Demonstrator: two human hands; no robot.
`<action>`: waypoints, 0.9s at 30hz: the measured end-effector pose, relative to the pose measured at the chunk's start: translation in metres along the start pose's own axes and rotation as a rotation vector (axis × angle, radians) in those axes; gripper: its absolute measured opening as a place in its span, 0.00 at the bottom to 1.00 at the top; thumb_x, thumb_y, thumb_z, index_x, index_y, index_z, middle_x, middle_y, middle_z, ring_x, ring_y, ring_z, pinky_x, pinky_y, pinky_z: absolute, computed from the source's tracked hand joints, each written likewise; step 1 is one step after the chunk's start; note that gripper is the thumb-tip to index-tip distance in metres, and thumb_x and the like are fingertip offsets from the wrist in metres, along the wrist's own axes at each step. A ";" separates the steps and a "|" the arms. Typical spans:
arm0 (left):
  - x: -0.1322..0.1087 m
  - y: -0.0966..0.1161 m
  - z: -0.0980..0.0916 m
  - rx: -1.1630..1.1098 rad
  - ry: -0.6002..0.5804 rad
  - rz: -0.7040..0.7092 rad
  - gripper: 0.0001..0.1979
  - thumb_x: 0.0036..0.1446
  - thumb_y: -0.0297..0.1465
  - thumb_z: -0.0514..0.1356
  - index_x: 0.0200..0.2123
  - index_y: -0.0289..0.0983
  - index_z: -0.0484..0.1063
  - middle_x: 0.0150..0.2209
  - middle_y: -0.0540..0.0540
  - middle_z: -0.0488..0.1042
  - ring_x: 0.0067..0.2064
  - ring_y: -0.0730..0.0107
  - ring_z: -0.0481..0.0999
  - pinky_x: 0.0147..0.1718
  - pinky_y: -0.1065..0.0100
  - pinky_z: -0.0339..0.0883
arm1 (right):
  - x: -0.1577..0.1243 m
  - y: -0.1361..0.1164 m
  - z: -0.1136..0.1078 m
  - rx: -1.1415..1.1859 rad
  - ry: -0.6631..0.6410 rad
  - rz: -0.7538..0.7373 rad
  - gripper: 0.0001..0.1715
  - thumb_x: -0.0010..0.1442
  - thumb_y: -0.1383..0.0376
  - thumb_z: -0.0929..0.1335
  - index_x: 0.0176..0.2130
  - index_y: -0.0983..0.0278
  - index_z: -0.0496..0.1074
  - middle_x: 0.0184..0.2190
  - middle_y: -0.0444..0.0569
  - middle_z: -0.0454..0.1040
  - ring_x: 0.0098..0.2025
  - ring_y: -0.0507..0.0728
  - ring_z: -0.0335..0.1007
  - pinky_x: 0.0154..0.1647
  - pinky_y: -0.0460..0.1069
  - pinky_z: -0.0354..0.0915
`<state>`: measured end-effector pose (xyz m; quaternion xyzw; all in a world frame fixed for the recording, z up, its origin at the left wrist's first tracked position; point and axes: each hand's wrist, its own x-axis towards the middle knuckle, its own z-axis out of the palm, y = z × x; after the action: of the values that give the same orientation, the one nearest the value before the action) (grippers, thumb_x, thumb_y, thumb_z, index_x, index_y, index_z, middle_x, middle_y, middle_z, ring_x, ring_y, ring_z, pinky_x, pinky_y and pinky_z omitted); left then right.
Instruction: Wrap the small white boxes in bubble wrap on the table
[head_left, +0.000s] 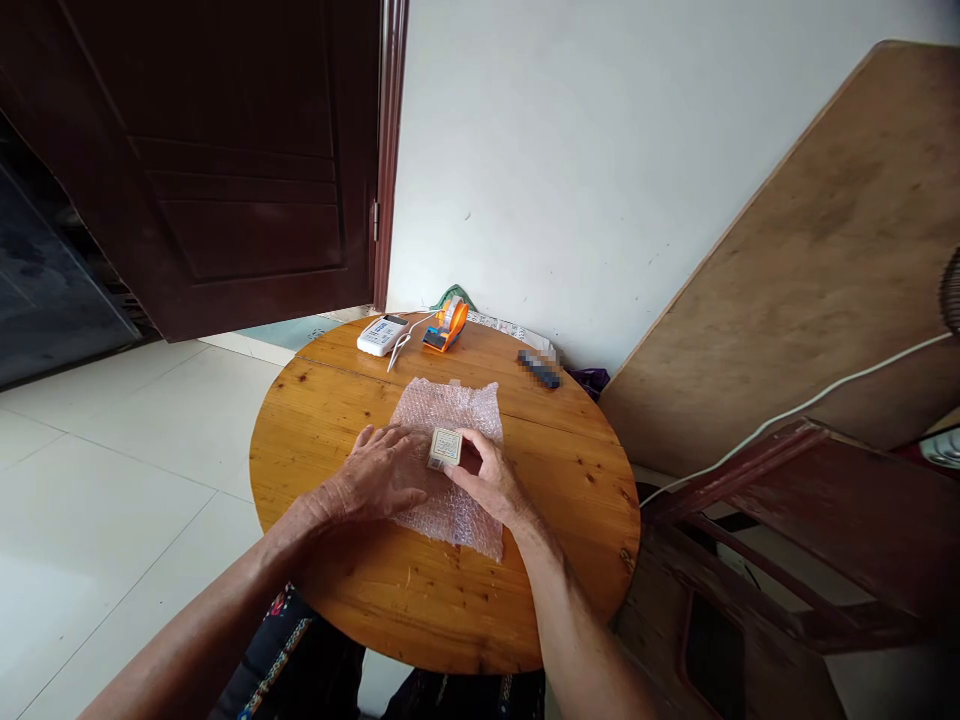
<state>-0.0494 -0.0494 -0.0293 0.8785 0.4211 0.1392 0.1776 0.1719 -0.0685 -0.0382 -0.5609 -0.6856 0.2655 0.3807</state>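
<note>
A sheet of bubble wrap (450,405) lies spread on the round wooden table (330,590). My left hand (379,473) rests flat on its left side, fingers stretched out and holding nothing. On the right, my right hand (489,478) grips a small pale box (445,447) between thumb and fingers. The box has fine printing on its top and sits over the middle of the bubble wrap, just right of my left fingertips. Whether it touches the wrap, I cannot tell.
Toward the back of the table are an orange tape dispenser (448,325), a white device (382,335) with a cable, and a dark, blurred-out object (538,368). A wall (585,150) stands behind. A dark door (247,180) is at the left, a wooden chair (795,530) at the right.
</note>
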 end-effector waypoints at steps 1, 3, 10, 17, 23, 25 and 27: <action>-0.006 0.004 -0.005 0.023 -0.010 0.011 0.32 0.52 0.41 0.66 0.59 0.41 0.66 0.63 0.37 0.65 0.66 0.44 0.58 0.64 0.37 0.43 | 0.000 -0.001 0.000 0.001 -0.001 -0.001 0.25 0.50 0.67 0.71 0.49 0.60 0.71 0.46 0.49 0.77 0.49 0.61 0.72 0.53 0.56 0.65; -0.018 0.012 -0.012 0.067 -0.020 0.080 0.26 0.51 0.36 0.66 0.54 0.42 0.70 0.60 0.40 0.69 0.66 0.44 0.58 0.65 0.35 0.39 | 0.000 -0.002 0.000 0.004 -0.001 0.000 0.24 0.51 0.66 0.72 0.49 0.60 0.71 0.47 0.49 0.77 0.49 0.61 0.72 0.53 0.56 0.65; -0.043 0.025 -0.005 0.194 -0.037 0.174 0.10 0.52 0.24 0.60 0.38 0.40 0.73 0.47 0.44 0.76 0.57 0.53 0.69 0.65 0.37 0.38 | 0.000 0.001 0.000 -0.034 0.030 0.011 0.26 0.48 0.68 0.72 0.49 0.59 0.72 0.46 0.50 0.78 0.49 0.62 0.72 0.52 0.57 0.66; -0.036 0.026 0.009 0.267 0.002 0.183 0.09 0.53 0.21 0.55 0.31 0.39 0.72 0.42 0.45 0.76 0.48 0.58 0.74 0.65 0.43 0.48 | -0.001 -0.001 0.000 0.003 0.012 0.023 0.29 0.49 0.69 0.71 0.52 0.59 0.70 0.47 0.49 0.78 0.49 0.62 0.73 0.53 0.57 0.66; -0.030 0.028 0.004 0.126 0.169 0.146 0.09 0.53 0.20 0.54 0.28 0.39 0.70 0.32 0.47 0.76 0.38 0.65 0.75 0.60 0.55 0.61 | -0.001 0.005 -0.001 0.063 0.003 0.016 0.31 0.50 0.65 0.74 0.54 0.57 0.70 0.52 0.51 0.76 0.54 0.63 0.70 0.58 0.59 0.63; -0.021 0.031 -0.004 0.083 0.216 0.056 0.08 0.53 0.22 0.55 0.28 0.39 0.70 0.29 0.47 0.76 0.35 0.65 0.75 0.53 0.58 0.67 | -0.001 0.006 -0.005 0.175 -0.024 0.068 0.32 0.52 0.57 0.74 0.56 0.57 0.69 0.54 0.52 0.74 0.56 0.63 0.70 0.58 0.59 0.64; -0.008 0.033 -0.014 0.052 0.237 -0.057 0.06 0.53 0.24 0.56 0.30 0.39 0.72 0.30 0.46 0.77 0.36 0.62 0.76 0.43 0.62 0.70 | -0.001 0.006 -0.012 0.307 -0.031 0.126 0.33 0.55 0.48 0.72 0.56 0.57 0.69 0.55 0.53 0.73 0.57 0.63 0.70 0.59 0.59 0.64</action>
<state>-0.0366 -0.0725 -0.0033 0.8479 0.4673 0.2262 0.1077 0.1856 -0.0683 -0.0366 -0.5340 -0.6060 0.3991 0.4340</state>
